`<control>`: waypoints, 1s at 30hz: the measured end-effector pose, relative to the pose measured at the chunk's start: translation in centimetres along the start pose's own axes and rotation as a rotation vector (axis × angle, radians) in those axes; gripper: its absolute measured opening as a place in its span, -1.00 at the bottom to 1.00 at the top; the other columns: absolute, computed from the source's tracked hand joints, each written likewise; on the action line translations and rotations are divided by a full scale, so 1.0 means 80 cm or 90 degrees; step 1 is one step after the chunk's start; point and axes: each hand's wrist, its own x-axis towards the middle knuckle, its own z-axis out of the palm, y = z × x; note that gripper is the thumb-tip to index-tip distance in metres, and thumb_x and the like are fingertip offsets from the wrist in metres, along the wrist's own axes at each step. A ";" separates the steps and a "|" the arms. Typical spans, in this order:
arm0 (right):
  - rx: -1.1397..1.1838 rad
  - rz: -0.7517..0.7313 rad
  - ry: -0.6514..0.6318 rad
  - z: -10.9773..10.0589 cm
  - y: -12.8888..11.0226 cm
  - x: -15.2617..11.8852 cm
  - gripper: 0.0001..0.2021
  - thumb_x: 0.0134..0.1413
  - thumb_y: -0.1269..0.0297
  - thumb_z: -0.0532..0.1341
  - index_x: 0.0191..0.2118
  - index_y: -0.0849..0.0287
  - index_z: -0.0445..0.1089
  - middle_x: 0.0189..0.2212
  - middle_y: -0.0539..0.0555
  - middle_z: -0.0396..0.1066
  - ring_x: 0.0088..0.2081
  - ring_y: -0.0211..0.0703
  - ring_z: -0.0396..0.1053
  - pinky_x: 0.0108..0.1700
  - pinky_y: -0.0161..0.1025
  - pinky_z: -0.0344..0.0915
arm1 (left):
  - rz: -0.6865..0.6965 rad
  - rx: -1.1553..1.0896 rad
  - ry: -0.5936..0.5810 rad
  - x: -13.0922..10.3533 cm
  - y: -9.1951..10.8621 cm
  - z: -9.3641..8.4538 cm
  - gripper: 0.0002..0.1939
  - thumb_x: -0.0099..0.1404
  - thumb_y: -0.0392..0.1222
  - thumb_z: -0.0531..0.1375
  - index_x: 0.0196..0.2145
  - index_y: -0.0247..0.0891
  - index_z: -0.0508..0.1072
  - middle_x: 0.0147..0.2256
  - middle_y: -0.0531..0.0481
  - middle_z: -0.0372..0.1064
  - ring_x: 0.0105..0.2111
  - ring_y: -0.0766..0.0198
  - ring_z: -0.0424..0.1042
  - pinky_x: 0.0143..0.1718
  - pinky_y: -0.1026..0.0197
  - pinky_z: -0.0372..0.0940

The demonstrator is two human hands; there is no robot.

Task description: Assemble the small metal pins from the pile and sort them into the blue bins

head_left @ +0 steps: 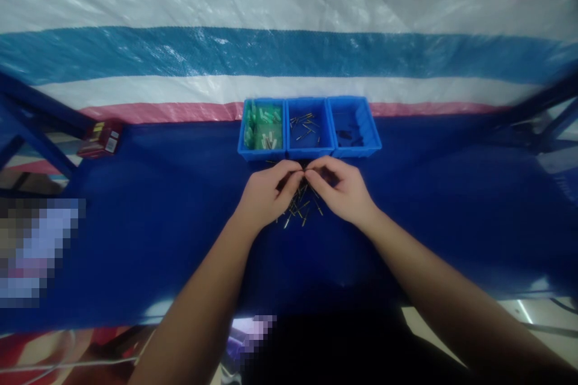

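My left hand and my right hand meet fingertip to fingertip just in front of the blue bins. Each is closed in a pinch; whatever lies between the fingertips is too small and hidden to make out. Below them, a loose pile of thin brass-coloured metal pins is spread on the blue table, partly covered by both hands. More such pins lie in the middle blue bin.
Small clear and white pieces lie in the green-lined left bin. Small dark pieces sit in the right bin. A dark red box stands at the table's far left. A striped plastic sheet hangs behind.
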 end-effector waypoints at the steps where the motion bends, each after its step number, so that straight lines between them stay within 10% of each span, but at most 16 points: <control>1: -0.004 -0.006 0.013 0.000 0.000 0.000 -0.89 0.19 0.25 0.26 -0.21 0.13 0.49 -0.36 0.02 0.49 -0.40 -0.25 0.39 -0.39 -0.28 0.34 | 0.003 0.010 -0.001 0.001 0.000 0.000 -0.82 0.43 -0.10 0.12 -0.19 -0.21 0.47 -0.42 0.07 0.45 -0.47 0.38 0.41 -0.40 0.32 0.27; 17: 0.185 0.052 0.056 0.008 0.003 -0.002 -0.80 0.09 0.27 0.34 -0.14 0.13 0.48 -0.31 0.04 0.54 -0.30 -0.19 0.50 -0.30 -0.22 0.44 | 0.017 -0.016 0.017 -0.001 -0.001 0.006 -0.76 0.35 -0.16 0.22 -0.03 -0.15 0.52 -0.53 0.15 0.38 -0.56 0.42 0.34 -0.43 0.36 0.29; 30: 0.166 0.034 0.054 0.008 0.002 -0.003 -0.90 0.11 0.30 0.34 -0.23 0.14 0.48 -0.37 0.01 0.52 -0.34 -0.22 0.47 -0.28 -0.21 0.43 | -0.023 0.031 -0.032 0.001 -0.003 0.002 -0.79 0.46 -0.12 0.08 -0.08 -0.19 0.48 -0.21 0.01 0.55 -0.35 0.34 0.51 -0.31 0.31 0.34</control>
